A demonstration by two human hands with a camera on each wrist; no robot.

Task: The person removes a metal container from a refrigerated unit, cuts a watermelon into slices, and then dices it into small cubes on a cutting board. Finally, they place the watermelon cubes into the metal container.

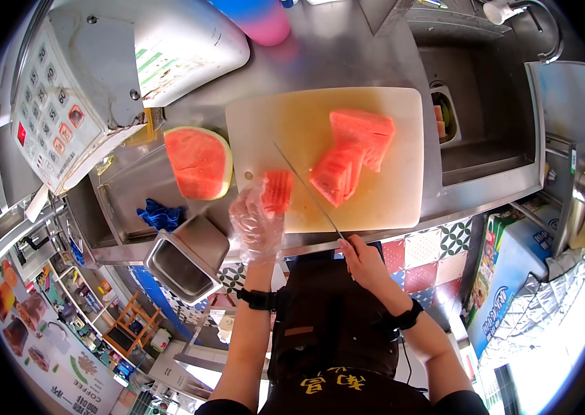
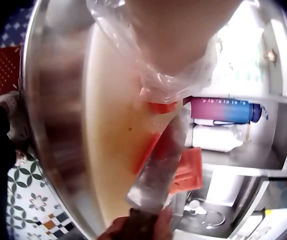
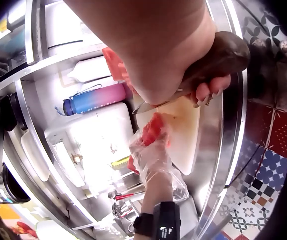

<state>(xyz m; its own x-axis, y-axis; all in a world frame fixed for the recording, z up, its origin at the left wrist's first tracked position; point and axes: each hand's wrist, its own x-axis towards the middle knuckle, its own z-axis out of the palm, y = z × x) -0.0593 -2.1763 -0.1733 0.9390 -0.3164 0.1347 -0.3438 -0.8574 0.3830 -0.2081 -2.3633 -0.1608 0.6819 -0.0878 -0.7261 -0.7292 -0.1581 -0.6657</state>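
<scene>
My left hand (image 1: 256, 220), in a clear plastic glove, holds a cut piece of watermelon (image 1: 277, 192) at the left edge of the white cutting board (image 1: 258, 111). In the right wrist view the gloved fingers lie round this red piece (image 3: 153, 129). My bare right hand (image 1: 365, 261) grips a knife (image 1: 306, 185) by its dark handle, at the board's front edge. The blade slants up and left over the board, between the held piece and the sliced watermelon (image 1: 337, 173). Behind those slices lies a larger watermelon chunk (image 1: 368, 131). Part of the left hand is outside the left wrist view.
A watermelon half (image 1: 196, 162) with rind sits left of the board. Near it are a metal container (image 1: 192, 259) at the counter edge and a blue cloth (image 1: 161, 214). A sink (image 1: 486, 104) lies to the right; a blue-pink bottle (image 1: 261, 21) stands behind.
</scene>
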